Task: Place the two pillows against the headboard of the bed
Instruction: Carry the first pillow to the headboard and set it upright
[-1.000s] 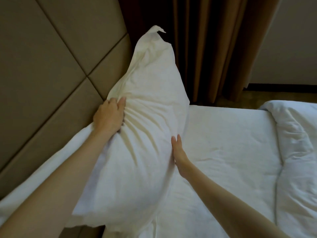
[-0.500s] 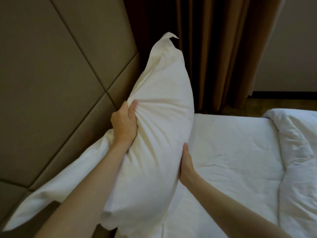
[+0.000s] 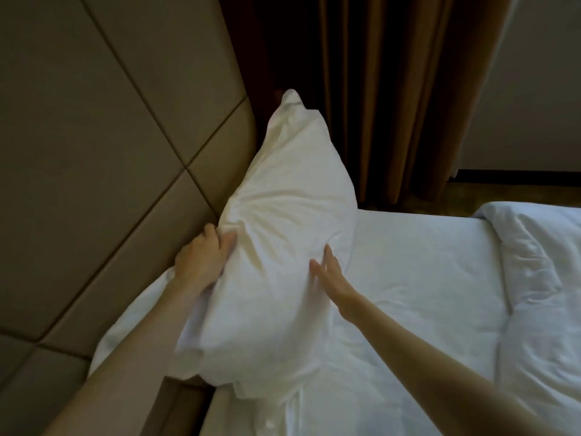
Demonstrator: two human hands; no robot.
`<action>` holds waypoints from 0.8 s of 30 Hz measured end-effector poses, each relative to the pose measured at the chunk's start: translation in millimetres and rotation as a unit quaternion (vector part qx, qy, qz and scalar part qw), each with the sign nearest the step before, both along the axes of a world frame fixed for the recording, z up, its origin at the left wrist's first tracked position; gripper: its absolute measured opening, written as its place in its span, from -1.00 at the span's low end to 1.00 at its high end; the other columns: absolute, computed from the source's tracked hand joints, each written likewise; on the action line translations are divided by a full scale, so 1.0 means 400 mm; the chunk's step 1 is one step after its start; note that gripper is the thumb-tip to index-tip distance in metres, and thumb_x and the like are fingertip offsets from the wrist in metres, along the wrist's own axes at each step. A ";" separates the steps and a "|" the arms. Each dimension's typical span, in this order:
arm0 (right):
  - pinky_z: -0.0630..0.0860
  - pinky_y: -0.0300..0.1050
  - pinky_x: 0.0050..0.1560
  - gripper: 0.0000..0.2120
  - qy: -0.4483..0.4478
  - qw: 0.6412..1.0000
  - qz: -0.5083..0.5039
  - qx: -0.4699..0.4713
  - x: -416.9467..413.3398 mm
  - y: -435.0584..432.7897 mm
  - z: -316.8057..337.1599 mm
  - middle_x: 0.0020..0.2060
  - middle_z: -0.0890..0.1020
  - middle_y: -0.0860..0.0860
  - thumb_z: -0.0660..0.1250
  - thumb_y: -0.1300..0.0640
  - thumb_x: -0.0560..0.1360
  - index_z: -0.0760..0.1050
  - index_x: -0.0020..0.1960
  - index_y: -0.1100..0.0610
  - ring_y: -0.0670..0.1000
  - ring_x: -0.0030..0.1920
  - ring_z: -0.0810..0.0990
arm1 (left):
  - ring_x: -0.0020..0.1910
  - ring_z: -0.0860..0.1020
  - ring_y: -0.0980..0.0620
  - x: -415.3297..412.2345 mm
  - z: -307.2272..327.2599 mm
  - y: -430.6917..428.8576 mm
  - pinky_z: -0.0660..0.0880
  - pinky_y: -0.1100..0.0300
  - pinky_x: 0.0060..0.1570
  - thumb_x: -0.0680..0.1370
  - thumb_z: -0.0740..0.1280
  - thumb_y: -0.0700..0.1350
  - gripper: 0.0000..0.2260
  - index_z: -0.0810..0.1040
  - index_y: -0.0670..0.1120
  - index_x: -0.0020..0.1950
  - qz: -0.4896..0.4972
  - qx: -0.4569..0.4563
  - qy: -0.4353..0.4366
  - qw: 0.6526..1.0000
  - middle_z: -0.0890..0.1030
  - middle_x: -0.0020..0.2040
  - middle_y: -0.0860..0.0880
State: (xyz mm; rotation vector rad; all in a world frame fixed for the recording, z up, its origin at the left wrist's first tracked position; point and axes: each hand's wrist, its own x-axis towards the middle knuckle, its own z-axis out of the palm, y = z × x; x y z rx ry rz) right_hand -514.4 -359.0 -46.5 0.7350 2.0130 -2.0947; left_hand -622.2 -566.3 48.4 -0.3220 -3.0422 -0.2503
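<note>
Your right hand point(image 3: 331, 276) has lifted off, fingers spread, while your left hand point(image 3: 204, 262) still pinches the pillow point(image 3: 283, 247), now leaning toward the headboard point(image 3: 110, 152) at nine o'clock.

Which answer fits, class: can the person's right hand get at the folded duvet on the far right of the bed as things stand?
Probably yes. The right hand is open, just off the pillow, and only bare sheet lies between it and the duvet; nothing blocks the way.
</note>
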 end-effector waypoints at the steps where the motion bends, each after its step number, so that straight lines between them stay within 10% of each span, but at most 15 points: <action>1: -0.01 0.09 0.50 -0.33 0.001 1.000 0.009 0.012 0.002 -0.004 0.002 0.59 -0.15 0.00 0.08 -0.12 0.59 -0.21 0.56 -0.07 0.08 0.58 -0.08 | -0.07 0.58 -0.26 0.012 -0.003 -0.021 0.37 0.02 -0.23 0.59 -0.03 0.19 -0.61 0.34 -0.12 -0.05 -0.005 -0.053 0.015 0.998 0.60 -0.03 -0.19; 9: 0.00 0.10 0.53 -0.30 -0.007 0.999 0.041 0.021 0.040 -0.008 0.032 0.59 -0.15 -0.01 0.12 -0.12 0.58 -0.21 0.56 -0.08 0.05 0.58 -0.09 | -0.37 0.56 -0.28 0.123 0.081 -0.153 0.28 0.07 -0.44 0.62 0.09 -0.08 -0.76 0.41 -0.20 -0.10 0.003 -0.054 0.135 0.989 0.58 -0.35 -0.26; 12: 0.01 0.07 0.50 -0.31 -0.004 0.998 0.052 0.047 0.056 -0.032 0.047 0.59 -0.17 0.01 0.12 -0.12 0.58 -0.21 0.56 -0.09 0.09 0.58 -0.04 | -0.20 0.58 -0.26 0.161 0.076 -0.141 0.39 0.02 -0.37 0.57 0.21 -0.21 -0.90 0.45 -0.22 0.02 -0.002 -0.047 0.136 0.990 0.61 -0.13 -0.26; 18: -0.02 0.16 0.53 -0.31 0.002 0.987 0.097 0.125 0.096 -0.095 0.105 0.58 -0.22 0.03 0.12 -0.11 0.59 -0.21 0.56 -0.10 0.16 0.57 -0.08 | 0.20 0.48 -0.14 0.248 0.062 -0.140 0.48 -0.05 0.09 0.55 0.22 0.05 -0.49 0.19 -0.07 0.44 -0.019 -0.103 0.078 0.991 0.38 0.36 -0.15; 24: -0.05 0.02 0.52 -0.28 -0.027 0.971 0.173 0.163 0.194 -0.135 0.135 0.58 -0.16 0.09 0.16 -0.02 0.59 -0.20 0.57 0.04 0.11 0.58 -0.10 | -0.56 0.46 -0.03 0.325 0.068 -0.261 0.34 0.20 -0.58 0.62 0.11 0.02 -0.75 0.38 -0.15 -0.07 -0.008 -0.159 0.064 0.985 0.54 -0.42 -0.06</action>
